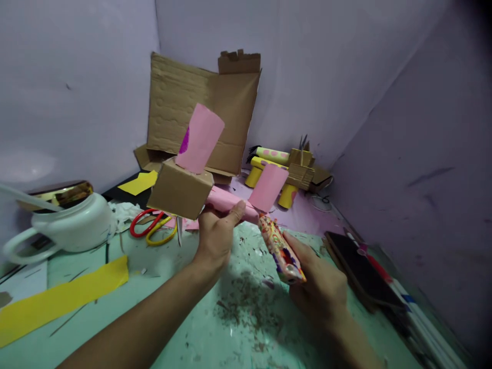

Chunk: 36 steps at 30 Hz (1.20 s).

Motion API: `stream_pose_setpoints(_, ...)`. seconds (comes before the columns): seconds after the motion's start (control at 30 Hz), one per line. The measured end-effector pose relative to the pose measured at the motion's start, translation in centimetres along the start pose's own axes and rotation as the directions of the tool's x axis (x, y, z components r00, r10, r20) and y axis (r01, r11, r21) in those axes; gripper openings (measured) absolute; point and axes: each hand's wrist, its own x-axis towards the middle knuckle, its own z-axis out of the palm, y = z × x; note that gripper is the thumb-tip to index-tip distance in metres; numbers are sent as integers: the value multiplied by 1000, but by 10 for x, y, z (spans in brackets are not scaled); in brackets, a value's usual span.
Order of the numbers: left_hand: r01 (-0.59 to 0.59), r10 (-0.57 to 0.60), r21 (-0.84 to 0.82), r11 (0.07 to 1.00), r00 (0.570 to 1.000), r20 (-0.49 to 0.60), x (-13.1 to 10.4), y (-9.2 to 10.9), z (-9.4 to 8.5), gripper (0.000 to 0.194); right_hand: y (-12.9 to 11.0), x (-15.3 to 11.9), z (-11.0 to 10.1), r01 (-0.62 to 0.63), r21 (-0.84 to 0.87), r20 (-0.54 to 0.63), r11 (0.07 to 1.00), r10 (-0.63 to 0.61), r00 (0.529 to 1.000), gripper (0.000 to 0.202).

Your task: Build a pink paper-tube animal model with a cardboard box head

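My left hand (217, 230) is closed around a pink paper tube (226, 200), its thumb lying along the side. A small brown cardboard box (179, 189) sits at the tube's left end, with an upright pink tube (202, 138) on top. Toward the tube's right end stands another pink piece (269, 187), tilted to the right. My right hand (317, 277) grips a glue gun (280, 251) spattered with coloured glue. The gun's tip is close to the foot of that right pink piece; whether they touch I cannot tell.
Scissors (154, 225) with red and yellow handles and a white pot (73, 220) are on the left, near a yellow paper strip (65, 297). Behind stand an open cardboard box (230, 113) and a yellow tube figure (302, 174). A dark flat object (361, 266) and pens lie right.
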Motion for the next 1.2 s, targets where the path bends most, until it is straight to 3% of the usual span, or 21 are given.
stream_pose_setpoints(0.1,15,-15,3,1000,1000,6,0,-2,-2,27,1,1,-1,60,-75,-38,995,-63,997,50)
stream_pose_setpoints(0.23,24,-24,-2,1000,1000,3,0,-1,-1,23,8,-4,0,89,-105,-3,990,-90,996,56)
stream_pose_setpoints(1.2,52,-51,-37,998,998,26,-2,-2,-1,25,7,-7,0,-15,-17,-57,1000,14,998,54)
